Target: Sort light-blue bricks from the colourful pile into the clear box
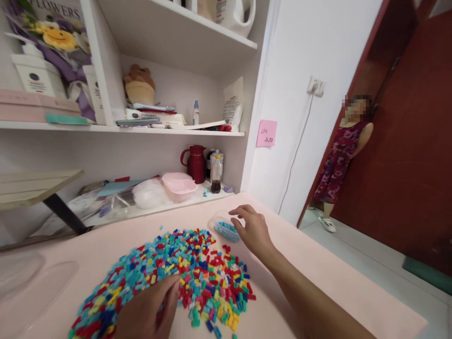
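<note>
A wide heap of small coloured plastic building pieces [141, 268] lies spread on the pale pink tabletop. Over its near side is my left hand [148, 306], thumb and fingers pressed together; whatever they may hold is hidden. At the heap's far right stands a small clear plastic container [212, 221] with light blue pieces [226, 230] inside. Right beside and partly above that container, my right hand [252, 228] has its thumb and fingers apart, and no piece shows between them.
Clear plastic lids or trays [52, 292] lie at the left. Behind the table are a pink basin [179, 187], a red jug [196, 164] and a bottle with dark liquid [216, 175]. A person [341, 155] stands by the brown door [399, 165] at right.
</note>
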Demonstrator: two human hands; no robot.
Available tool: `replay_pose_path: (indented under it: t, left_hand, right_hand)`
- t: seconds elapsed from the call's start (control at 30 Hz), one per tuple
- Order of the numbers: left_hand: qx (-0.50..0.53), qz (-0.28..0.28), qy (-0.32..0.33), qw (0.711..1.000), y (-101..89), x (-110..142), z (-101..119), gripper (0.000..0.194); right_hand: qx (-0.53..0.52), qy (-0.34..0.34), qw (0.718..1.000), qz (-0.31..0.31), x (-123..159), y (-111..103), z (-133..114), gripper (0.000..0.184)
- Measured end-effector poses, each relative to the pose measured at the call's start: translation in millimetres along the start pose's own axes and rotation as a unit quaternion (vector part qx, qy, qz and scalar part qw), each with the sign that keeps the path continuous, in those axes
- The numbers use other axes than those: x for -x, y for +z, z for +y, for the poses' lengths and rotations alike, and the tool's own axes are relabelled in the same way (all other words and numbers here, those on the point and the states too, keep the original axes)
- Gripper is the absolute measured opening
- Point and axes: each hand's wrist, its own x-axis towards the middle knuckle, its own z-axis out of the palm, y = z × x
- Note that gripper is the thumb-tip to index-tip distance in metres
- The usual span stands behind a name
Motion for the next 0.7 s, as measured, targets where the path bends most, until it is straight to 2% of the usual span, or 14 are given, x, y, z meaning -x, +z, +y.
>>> replay_pose_path:
  t: [0.1, 0.2, 0.3, 0.4, 0.5, 0.7]
  left_hand:
    - [-0.005, 0.007, 0.024, 1.000, -2.8, -1, 3, 0.016]
    - [-0.011, -0.004, 0.025, 1.000, -1.8, -1, 2, 0.015]
    - [-0.010, -0.021, 0.019, 1.000, 1.7, 0, 0, 0.016]
    - [-0.019, -0.022, 0.050, 0.998, 3.2, -3, 0, 0.017]
    - [-0.029, -0.028, 0.069, 0.997, 2.5, -7, 0, 0.019]
    - [-0.035, -0.078, 0.049, 0.995, 7.7, -5, 0, 0.021]
  right_hand:
    - [-0.046, -0.056, 0.997, -0.032, 5, 2, -11, 0.020]
    - [-0.092, -0.121, 0.984, -0.093, 13, 2, -27, 0.018]
    - [-0.136, -0.168, 0.961, -0.173, 23, 2, -43, 0.019]
    - [-0.145, -0.222, 0.934, -0.239, 33, 3, -53, 0.019]
    - [-0.118, -0.253, 0.926, -0.253, 39, 7, -57, 0.018]
    - [-0.108, -0.286, 0.917, -0.254, 49, 22, -58, 0.026]
